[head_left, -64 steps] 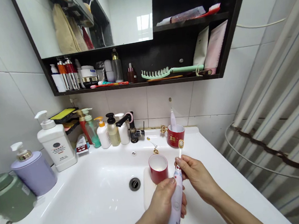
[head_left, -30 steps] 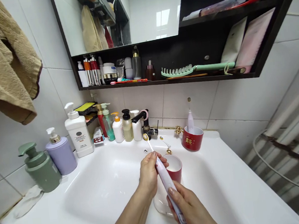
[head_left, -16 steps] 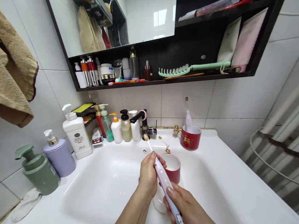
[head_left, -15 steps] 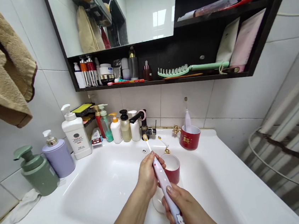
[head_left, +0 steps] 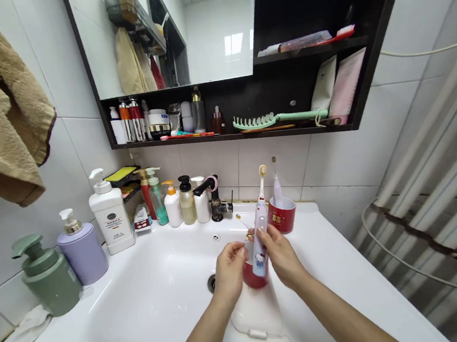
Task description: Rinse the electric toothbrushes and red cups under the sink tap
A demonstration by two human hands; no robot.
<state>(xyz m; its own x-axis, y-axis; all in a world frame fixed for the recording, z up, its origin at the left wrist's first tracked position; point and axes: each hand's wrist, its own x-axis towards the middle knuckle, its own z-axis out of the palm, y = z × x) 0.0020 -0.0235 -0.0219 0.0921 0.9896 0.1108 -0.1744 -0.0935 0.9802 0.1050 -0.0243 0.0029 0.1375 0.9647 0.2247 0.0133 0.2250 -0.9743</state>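
Note:
An electric toothbrush (head_left: 260, 222) with a pale pink and blue handle stands nearly upright, its yellowish bristles on top. My right hand (head_left: 280, 252) grips the middle of its handle. Just left of it, my left hand (head_left: 229, 269) is closed at the fingertips, near the rim of a red cup (head_left: 256, 280); what the fingers hold, if anything, is hidden. That cup sits behind the toothbrush and is partly covered by it. A second red cup (head_left: 283, 217) on the back right ledge holds another pale device (head_left: 277, 190).
The white sink (head_left: 155, 287) has a black faucet (head_left: 213, 194) at its back. Pump bottles (head_left: 113, 218) line the left and rear edges. A dark mirror cabinet (head_left: 229, 136) hangs above. A clear lid-like piece (head_left: 255, 315) lies under my forearms.
The toothbrush has swung from a forward slant to nearly upright and moved right in my right hand. My left hand has let go of it. The view has shifted slightly.

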